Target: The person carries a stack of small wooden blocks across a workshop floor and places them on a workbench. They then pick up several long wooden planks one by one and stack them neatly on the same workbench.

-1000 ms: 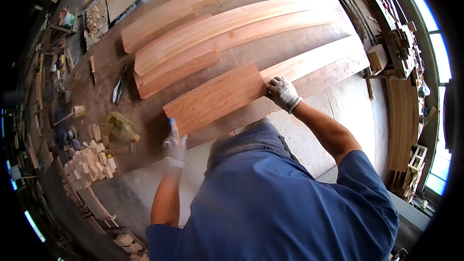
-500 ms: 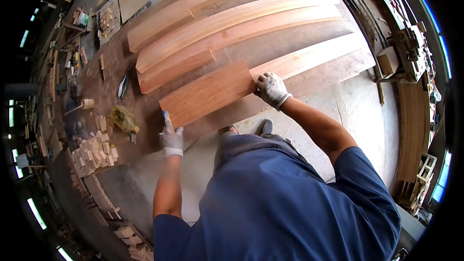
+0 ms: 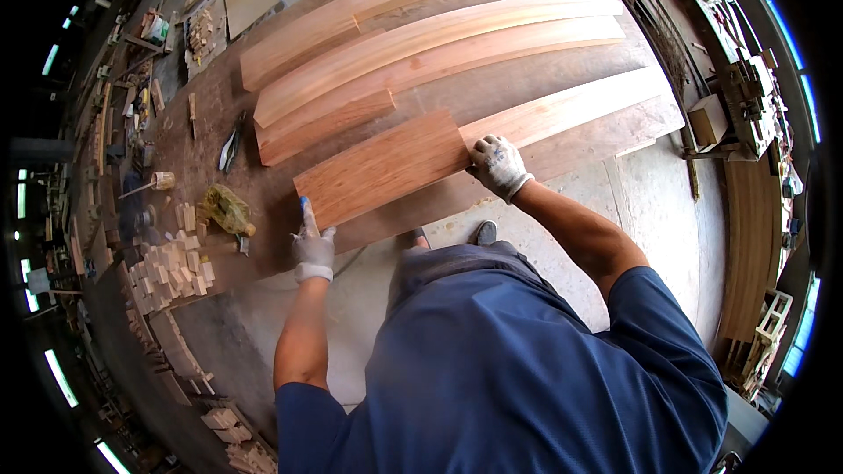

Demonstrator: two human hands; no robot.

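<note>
A short reddish-brown wooden board (image 3: 386,167) lies at the table's near side, apparently on the left part of a longer pale board (image 3: 571,107). My left hand (image 3: 313,250), in a whitish glove, is at its near left corner. The blue-tipped index finger stretches along the left end; the thumb stands apart at the near edge. My right hand (image 3: 499,167), gloved and smudged, has its fingers curled on the right end of the short board. The undersides of both hands are hidden.
Several long boards (image 3: 439,22) lie side by side farther across the brown table (image 3: 211,114). At the left are pliers (image 3: 231,147), a yellowish plastic bottle (image 3: 228,211), a brush (image 3: 161,181) and a pile of small wood blocks (image 3: 171,272). Cluttered racks stand at the right.
The view has shifted slightly, so the table appears a little lower and to the right. Both hands stay at the same ends of the short board.
</note>
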